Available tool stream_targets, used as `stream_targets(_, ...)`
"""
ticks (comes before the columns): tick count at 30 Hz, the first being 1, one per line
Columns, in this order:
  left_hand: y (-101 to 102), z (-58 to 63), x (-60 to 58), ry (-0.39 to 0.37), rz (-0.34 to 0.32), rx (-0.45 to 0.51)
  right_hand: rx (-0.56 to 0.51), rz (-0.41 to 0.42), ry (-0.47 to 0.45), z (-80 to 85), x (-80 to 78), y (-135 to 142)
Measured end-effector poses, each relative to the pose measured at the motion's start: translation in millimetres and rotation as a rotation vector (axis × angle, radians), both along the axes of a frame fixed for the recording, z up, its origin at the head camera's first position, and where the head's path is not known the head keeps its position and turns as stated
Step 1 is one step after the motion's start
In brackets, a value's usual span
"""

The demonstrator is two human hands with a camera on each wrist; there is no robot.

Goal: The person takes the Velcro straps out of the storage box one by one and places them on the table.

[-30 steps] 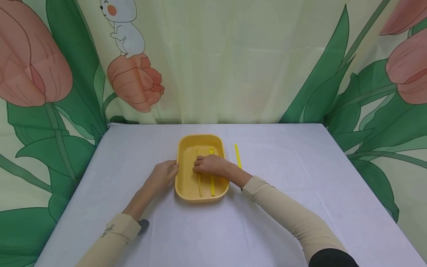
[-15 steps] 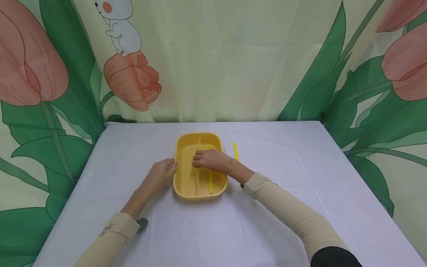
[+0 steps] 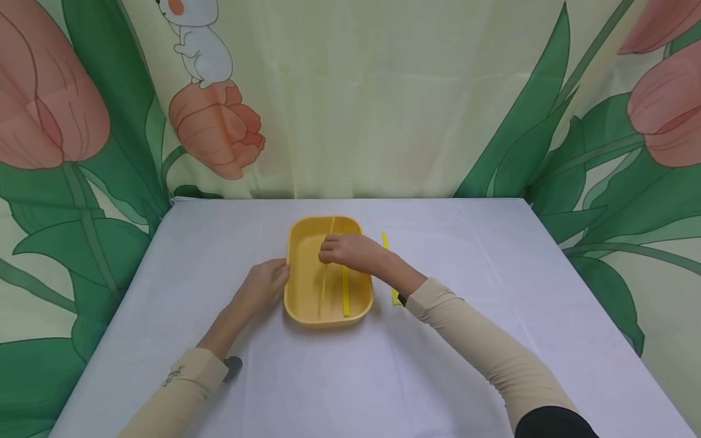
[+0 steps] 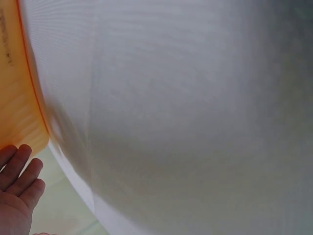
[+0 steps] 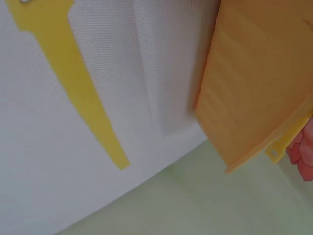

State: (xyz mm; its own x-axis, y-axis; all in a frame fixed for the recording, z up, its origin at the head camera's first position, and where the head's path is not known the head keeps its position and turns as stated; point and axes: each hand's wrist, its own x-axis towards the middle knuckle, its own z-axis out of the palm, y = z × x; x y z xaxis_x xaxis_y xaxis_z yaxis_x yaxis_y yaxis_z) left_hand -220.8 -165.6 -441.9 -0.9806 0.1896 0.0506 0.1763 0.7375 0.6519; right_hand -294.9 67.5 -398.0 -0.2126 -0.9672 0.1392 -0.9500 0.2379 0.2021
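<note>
My right hand (image 3: pixel 350 250) is over the yellow tray (image 3: pixel 303 304) with its fingers curled, pinching a thin yellow plastic strip (image 3: pixel 323 292) seen almost edge-on. The strip slants from the far rim to the near end of the tray, its middle partly behind the fingers. A second, flat yellow strip (image 3: pixel 345 298) lies in the tray under this hand. Against the tray's left wall rests my left hand (image 3: pixel 263 285); in the left wrist view its fingers (image 4: pixel 22 166) look fairly straight beside the orange-looking wall. The right wrist view does not show the right hand.
Right of the tray, another yellow strip (image 3: pixel 385 240) lies on the white tablecloth (image 3: pixel 465 274), partly hidden by my right wrist. Up close this strip (image 5: pixel 80 93) tapers from a wider head. A flower-print curtain (image 3: pixel 361 109) hangs behind the table.
My right hand has risen in the view toward the tray's far end, taking the thin strip along; that strip has tilted from nearly straight to slanting. The left hand has stayed at the tray's side.
</note>
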Motion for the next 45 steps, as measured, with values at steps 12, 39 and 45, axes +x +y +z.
stream_targets(12, 0, -1.4, -1.3, -0.005, 0.000, 0.000, -0.040, -0.030, -0.008, -0.9, -3.8, 14)
stream_targets(39, -1, -3.8, -2.2, 0.033, -0.017, 0.014, -0.161, -0.090, -0.012, -6.8, -7.5, 26)
stream_targets(45, -1, -3.3, -2.1, 0.034, -0.021, 0.006, -0.211, -0.113, -0.034, -9.1, -9.4, 31)
